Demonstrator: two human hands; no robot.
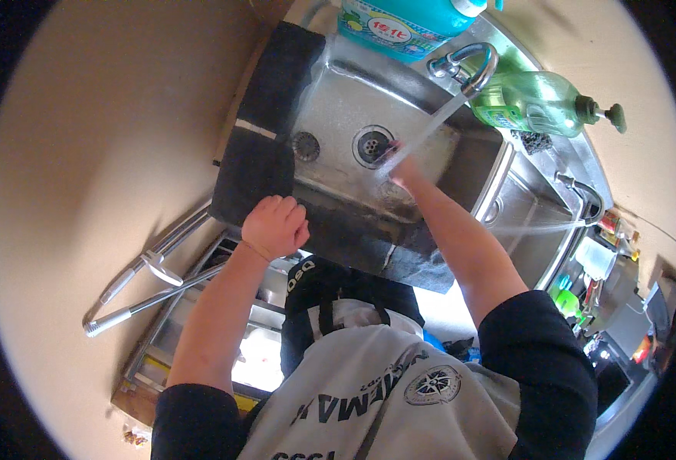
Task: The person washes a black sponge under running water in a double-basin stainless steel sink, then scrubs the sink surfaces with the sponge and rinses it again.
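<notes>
My left hand (pixel 275 227) is curled into a loose fist at the near-left corner of the sink, against a dark cloth (pixel 260 167) draped over the rim. Its palm side is hidden. My right hand (pixel 400 167) reaches down into the stainless steel sink (pixel 338 109), beside the drain (pixel 372 147). A stream of water (pixel 427 135) from the curved faucet (pixel 479 75) falls across this hand and blurs its fingers. Whether they hold anything is unclear. Left of the drain lies a round, dark drain strainer (pixel 305 146).
A large blue detergent jug (pixel 404 29) and a green pump bottle (pixel 533 103) stand behind the sink, near a dark scouring pad (pixel 533 141). Water also runs from a second faucet (pixel 588 198) into the right basin (pixel 522 230). Long-handled tools (pixel 154 267) lean at the left.
</notes>
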